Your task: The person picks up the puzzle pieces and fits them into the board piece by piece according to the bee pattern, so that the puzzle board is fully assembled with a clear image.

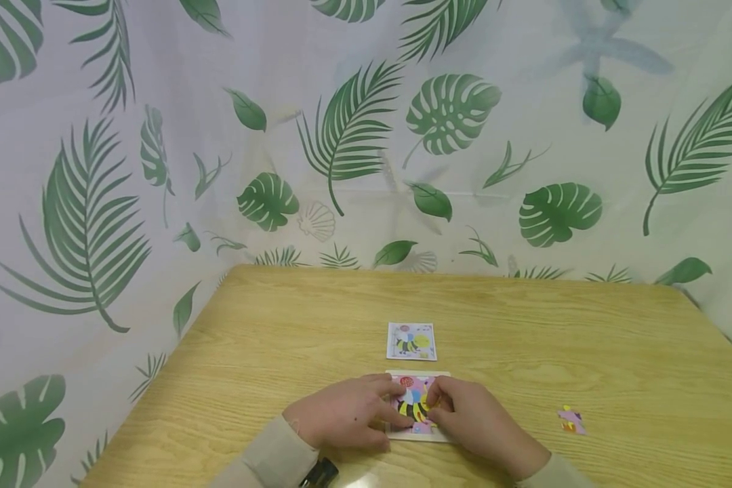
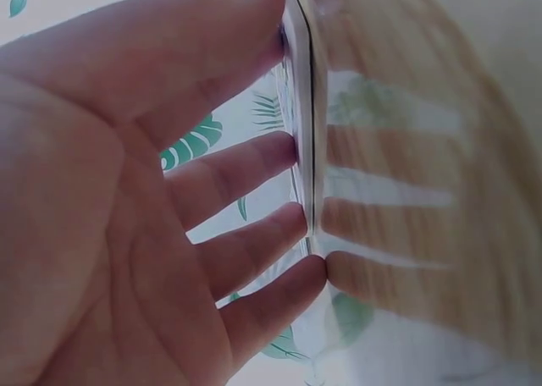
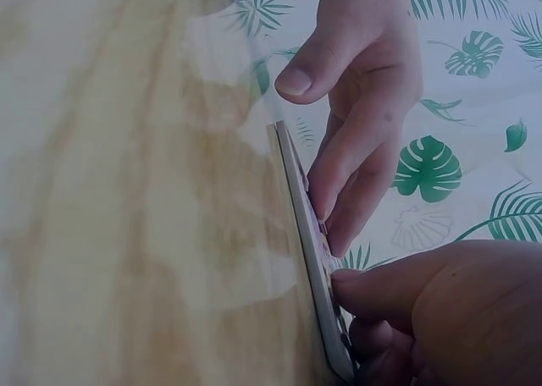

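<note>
A jigsaw puzzle of a bee on pink [image 1: 410, 411] lies in a shallow white-rimmed tray [image 1: 419, 436]. My left hand [image 1: 348, 412] rests on its left side, fingers stretched out and fingertips touching the picture; in the left wrist view those fingers [image 2: 246, 242] lie spread along the tray's edge. From the right, my right hand [image 1: 477, 419] bends its thumb and forefinger together over the puzzle's right part, pinching a puzzle piece with yellow on it [image 1: 430, 398], mostly hidden by the fingers. The right wrist view shows its thumb [image 3: 373, 286] right at the puzzle's surface.
A loose puzzle piece [image 1: 571, 420], pink with orange and yellow, lies on the wooden table [image 1: 280, 318] to the right. Behind the tray is a square card [image 1: 411, 341] with the same bee picture. A leaf-patterned curtain [image 1: 354, 169] hangs along the table's back and left.
</note>
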`<state>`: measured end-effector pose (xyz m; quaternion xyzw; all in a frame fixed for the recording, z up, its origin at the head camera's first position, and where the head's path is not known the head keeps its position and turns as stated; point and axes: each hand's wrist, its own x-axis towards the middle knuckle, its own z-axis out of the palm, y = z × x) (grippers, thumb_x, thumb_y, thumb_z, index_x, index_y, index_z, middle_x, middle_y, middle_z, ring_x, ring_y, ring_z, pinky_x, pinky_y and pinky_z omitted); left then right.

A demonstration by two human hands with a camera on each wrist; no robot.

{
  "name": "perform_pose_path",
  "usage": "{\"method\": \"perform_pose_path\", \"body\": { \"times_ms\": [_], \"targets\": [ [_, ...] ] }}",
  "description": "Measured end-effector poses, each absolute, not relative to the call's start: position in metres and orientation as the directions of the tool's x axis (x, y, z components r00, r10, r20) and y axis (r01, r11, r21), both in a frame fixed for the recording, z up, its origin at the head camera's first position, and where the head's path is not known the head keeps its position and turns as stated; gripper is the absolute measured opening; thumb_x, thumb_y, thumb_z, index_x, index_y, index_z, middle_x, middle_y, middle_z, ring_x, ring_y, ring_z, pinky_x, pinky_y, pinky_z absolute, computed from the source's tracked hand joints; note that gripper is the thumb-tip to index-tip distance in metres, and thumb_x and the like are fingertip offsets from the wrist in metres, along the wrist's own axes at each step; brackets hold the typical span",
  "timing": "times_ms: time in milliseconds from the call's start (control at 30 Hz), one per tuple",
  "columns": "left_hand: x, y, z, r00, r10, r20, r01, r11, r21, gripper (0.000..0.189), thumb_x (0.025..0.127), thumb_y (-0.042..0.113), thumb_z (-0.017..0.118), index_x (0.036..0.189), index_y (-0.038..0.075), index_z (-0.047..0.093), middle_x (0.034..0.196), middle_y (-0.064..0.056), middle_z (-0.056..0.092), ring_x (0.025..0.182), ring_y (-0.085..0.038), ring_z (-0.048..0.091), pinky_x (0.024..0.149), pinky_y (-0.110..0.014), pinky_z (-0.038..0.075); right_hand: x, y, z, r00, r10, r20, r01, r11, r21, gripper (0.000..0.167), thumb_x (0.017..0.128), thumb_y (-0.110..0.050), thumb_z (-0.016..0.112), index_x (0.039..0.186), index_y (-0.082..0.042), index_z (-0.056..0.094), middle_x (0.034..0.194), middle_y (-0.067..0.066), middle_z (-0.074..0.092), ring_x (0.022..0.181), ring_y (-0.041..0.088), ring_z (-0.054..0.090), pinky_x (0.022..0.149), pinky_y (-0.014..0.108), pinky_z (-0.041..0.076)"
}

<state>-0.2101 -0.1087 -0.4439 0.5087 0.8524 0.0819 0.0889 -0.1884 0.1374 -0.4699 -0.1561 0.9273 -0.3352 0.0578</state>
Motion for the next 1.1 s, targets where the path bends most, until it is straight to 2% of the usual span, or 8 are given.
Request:
{"method": "perform_pose_path", "body": {
  "times_ms": [500, 733, 900, 1100],
  "targets": [
    [-0.209, -0.104, -0.441, -0.446, 0.894, -0.051, 0.877, 0.448, 0.174, 0.037, 0.094, 0.030, 0.071, 0.131, 0.029, 0.071, 0.137, 0.000, 0.058, 0.130, -0.012, 0.049, 0.115, -0.027, 0.031, -0.187, 0.133, -0.466, -0.933, -0.361, -0.007, -0.287, 0.754, -0.591, 0.022, 0.089, -0.012, 0.074, 0.082, -0.022, 0.056, 0.065, -0.009, 0.048, 0.060, 0.009, 0.046, 0.056, 0.027, 0.038],
    [-0.208, -0.104, -0.441, -0.447, 0.894, -0.043, 0.870, 0.445, 0.211, 0.038, 0.095, 0.031, 0.070, 0.134, 0.029, 0.069, 0.133, 0.003, 0.058, 0.119, -0.008, 0.051, 0.105, -0.020, 0.039, -0.193, 0.145, -0.468, -0.891, -0.452, -0.033, -0.336, 0.708, -0.620, 0.019, 0.094, -0.017, 0.071, 0.085, -0.024, 0.056, 0.068, -0.010, 0.050, 0.062, 0.007, 0.048, 0.057, 0.027, 0.040],
    [-0.204, -0.102, -0.440, -0.471, 0.881, -0.043, 0.855, 0.468, 0.223, 0.042, 0.095, 0.033, 0.069, 0.137, 0.031, 0.066, 0.140, -0.001, 0.055, 0.124, -0.009, 0.051, 0.104, -0.022, 0.042, -0.194, 0.151, -0.467, -0.863, -0.504, -0.033, -0.368, 0.671, -0.643, 0.018, 0.095, -0.017, 0.070, 0.085, -0.025, 0.057, 0.069, -0.011, 0.050, 0.063, 0.006, 0.048, 0.057, 0.027, 0.040],
    [-0.202, -0.100, -0.442, -0.481, 0.875, -0.049, 0.852, 0.480, 0.210, 0.041, 0.096, 0.035, 0.068, 0.136, 0.032, 0.067, 0.146, -0.005, 0.051, 0.130, -0.012, 0.049, 0.107, -0.025, 0.040, -0.193, 0.151, -0.464, -0.860, -0.509, -0.032, -0.370, 0.665, -0.648, 0.017, 0.094, -0.014, 0.068, 0.085, -0.024, 0.058, 0.068, -0.011, 0.050, 0.063, 0.006, 0.048, 0.057, 0.027, 0.040]
  ]
}}
